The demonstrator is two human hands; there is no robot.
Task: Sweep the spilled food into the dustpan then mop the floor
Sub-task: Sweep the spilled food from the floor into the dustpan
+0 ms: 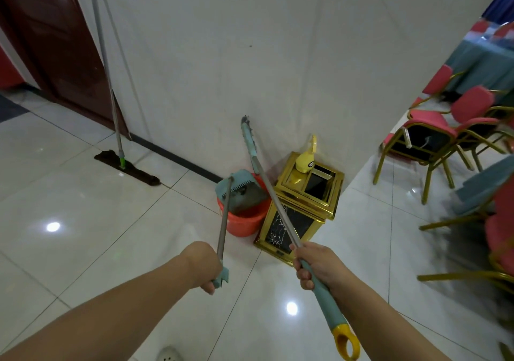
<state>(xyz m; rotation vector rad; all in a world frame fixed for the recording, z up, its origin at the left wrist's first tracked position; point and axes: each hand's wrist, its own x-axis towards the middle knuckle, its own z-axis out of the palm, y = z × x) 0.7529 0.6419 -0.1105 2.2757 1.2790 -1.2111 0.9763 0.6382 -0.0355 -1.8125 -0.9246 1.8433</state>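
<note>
A glossy white tiled floor [91,216] meets a pale wall [222,54] beside a dark wooden door [55,41]; a flat mop [122,163] leans against the wall, its pad on the tiles; the left hand [204,266] is clenched round the end of the dustpan's handle, the teal dustpan [240,192] tipped over an orange bucket [243,221]; the right hand [315,266] grasps the broom [257,166] handle, its head raised against the wall; a gold-trimmed bin [303,202] stands touching the bucket; pink chairs [445,127] crowd the right.
</note>
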